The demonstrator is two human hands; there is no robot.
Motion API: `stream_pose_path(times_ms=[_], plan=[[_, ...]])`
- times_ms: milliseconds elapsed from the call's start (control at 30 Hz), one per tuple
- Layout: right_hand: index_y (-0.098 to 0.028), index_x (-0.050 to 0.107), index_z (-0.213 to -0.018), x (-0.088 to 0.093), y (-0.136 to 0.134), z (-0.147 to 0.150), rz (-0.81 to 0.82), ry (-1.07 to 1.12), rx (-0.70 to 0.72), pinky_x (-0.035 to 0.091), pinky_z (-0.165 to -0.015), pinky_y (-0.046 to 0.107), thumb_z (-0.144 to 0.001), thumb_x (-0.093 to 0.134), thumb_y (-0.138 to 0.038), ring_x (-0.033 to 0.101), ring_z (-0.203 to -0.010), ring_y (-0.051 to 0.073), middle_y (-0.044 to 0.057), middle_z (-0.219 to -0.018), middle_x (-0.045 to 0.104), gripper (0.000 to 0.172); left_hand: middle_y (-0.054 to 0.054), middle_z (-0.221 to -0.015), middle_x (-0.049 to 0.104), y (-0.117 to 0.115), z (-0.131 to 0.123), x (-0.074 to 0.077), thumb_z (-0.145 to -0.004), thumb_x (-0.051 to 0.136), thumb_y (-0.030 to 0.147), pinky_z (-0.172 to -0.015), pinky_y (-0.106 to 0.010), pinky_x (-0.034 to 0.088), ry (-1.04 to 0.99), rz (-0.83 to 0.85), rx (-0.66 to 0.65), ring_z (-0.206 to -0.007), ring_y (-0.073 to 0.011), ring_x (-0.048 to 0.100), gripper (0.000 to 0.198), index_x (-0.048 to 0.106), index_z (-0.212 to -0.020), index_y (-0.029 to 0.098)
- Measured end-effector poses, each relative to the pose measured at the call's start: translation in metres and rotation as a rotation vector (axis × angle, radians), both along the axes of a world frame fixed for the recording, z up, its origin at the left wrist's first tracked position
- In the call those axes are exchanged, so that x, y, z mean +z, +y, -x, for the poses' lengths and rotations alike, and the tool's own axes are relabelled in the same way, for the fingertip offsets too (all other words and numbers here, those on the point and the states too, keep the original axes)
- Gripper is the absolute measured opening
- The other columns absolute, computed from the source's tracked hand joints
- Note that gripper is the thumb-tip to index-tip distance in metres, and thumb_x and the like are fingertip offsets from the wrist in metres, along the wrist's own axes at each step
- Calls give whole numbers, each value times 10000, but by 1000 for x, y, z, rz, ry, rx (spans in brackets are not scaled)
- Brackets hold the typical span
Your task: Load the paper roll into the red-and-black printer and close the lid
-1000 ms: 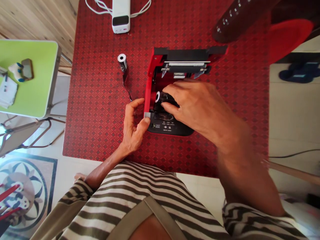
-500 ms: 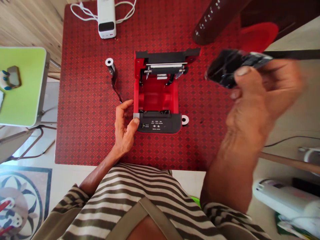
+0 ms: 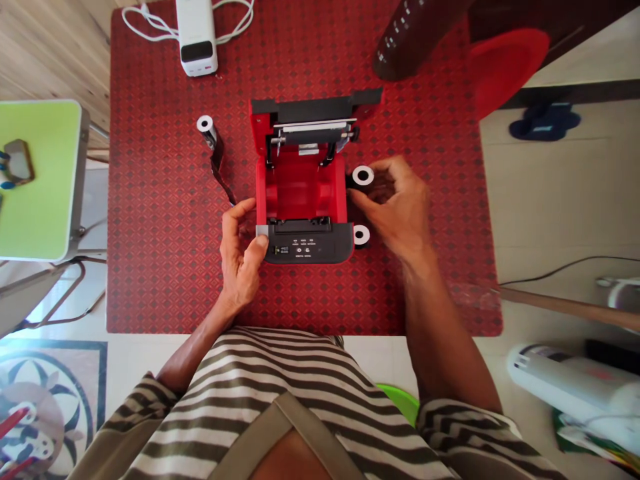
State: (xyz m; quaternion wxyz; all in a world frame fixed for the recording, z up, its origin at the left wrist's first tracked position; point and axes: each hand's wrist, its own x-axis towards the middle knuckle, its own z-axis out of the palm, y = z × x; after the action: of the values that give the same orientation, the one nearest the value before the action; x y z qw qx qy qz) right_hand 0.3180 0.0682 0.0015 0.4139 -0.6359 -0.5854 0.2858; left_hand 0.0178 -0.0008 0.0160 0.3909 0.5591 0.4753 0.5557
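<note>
A red and black receipt printer point(image 3: 311, 244) lies on the table with its lid point(image 3: 320, 107) raised, its red paper bay point(image 3: 301, 190) bare inside. My left hand point(image 3: 241, 257) grips its left front corner, thumb on the grey patch and fingers along the side. My right hand point(image 3: 397, 207) is closed around a paper roll point(image 3: 363, 176) with a white end and black side, close to the printer's right wall. Just below, a second paper roll point(image 3: 361, 235) stands by the front right corner. Left of the printer stands another roll point(image 3: 205, 125), a dark strip point(image 3: 220, 173) trailing from it.
A white power bank point(image 3: 198, 57) with a white cable lies at the back left of the red patterned table point(image 3: 165, 267). A dark cylinder point(image 3: 400, 47) stands at the back right, near a red round object point(image 3: 510, 67). A green-topped table point(image 3: 40, 200) is at left.
My right hand has come down and left from the table's right side, bringing the black-sided roll beside the printer. My left hand keeps its hold. The view has shifted slightly.
</note>
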Motion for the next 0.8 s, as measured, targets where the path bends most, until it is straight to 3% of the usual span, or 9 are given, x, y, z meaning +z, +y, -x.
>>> stream_pose_path(times_ms=[200, 267, 333, 400, 500, 567, 667, 800], plan=[[-332, 819, -1391, 6, -15, -13, -7, 33, 7, 777, -966, 569, -849, 979, -433, 923, -1092, 338, 65, -1296, 970, 575, -83, -1339, 865, 0, -1, 3, -1181, 787, 789, -1087, -517, 710, 15, 44, 23, -1197, -335, 831, 605, 792, -1584, 339], [-356, 865, -1389, 10, -35, -22, -30, 25, -53, 773, -957, 560, -868, 965, -413, 928, -1092, 340, 72, -1299, 982, 533, -80, -1341, 864, 0, -1, 3, -1177, 793, 795, -1091, -516, 712, 9, 43, 25, -1198, -332, 832, 606, 793, -1580, 342], [-357, 920, -1314, 17, -61, -29, -31, -5, -113, 762, -942, 558, -931, 919, -391, 921, -1022, 334, 83, -1192, 983, 385, -80, -1348, 862, 0, -1, 3, -1173, 794, 811, -1103, -521, 712, 5, 37, 24, -1202, -331, 833, 619, 791, -1578, 343], [-341, 944, -1292, 23, -87, -30, 47, -17, -107, 756, -955, 572, -985, 904, -423, 911, -986, 324, 77, -1154, 979, 320, -83, -1356, 859, 0, -1, 4, -1172, 794, 821, -1129, -534, 709, 4, 42, 21, -1223, -339, 832, 626, 788, -1577, 344], [-326, 915, -1428, 25, -112, -18, 165, 46, -35, 772, -968, 572, -964, 987, -535, 893, -968, 294, 65, -1277, 979, 514, -82, -1350, 845, -1, -2, 5, -1175, 799, 815, -1169, -549, 696, -8, 57, 27, -1266, -352, 825, 618, 784, -1581, 350], [-319, 891, -1466, 21, -115, -3, 158, 46, -17, 768, -1013, 588, -938, 1034, -573, 891, -1005, 301, 74, -1329, 976, 603, -83, -1353, 838, -1, -2, 5, -1177, 801, 815, -1175, -554, 690, -26, 61, 26, -1278, -356, 821, 623, 775, -1592, 351], [-321, 901, -1333, 12, -107, 16, 95, 22, -39, 733, -1125, 635, -977, 1006, -588, 900, -1116, 339, 70, -1289, 973, 457, -87, -1392, 840, 0, -1, 3, -1168, 808, 822, -1158, -554, 692, -51, 76, -1, -1276, -358, 826, 643, 765, -1611, 357], [-335, 893, -1226, 11, -99, 16, 58, 94, -132, 749, -1056, 587, -969, 975, -638, 895, -1078, 328, 35, -1156, 941, 406, -87, -1421, 855, 0, 1, 3, -1152, 816, 837, -1139, -545, 706, -41, 102, -22, -1280, -358, 828, 651, 775, -1609, 375]])
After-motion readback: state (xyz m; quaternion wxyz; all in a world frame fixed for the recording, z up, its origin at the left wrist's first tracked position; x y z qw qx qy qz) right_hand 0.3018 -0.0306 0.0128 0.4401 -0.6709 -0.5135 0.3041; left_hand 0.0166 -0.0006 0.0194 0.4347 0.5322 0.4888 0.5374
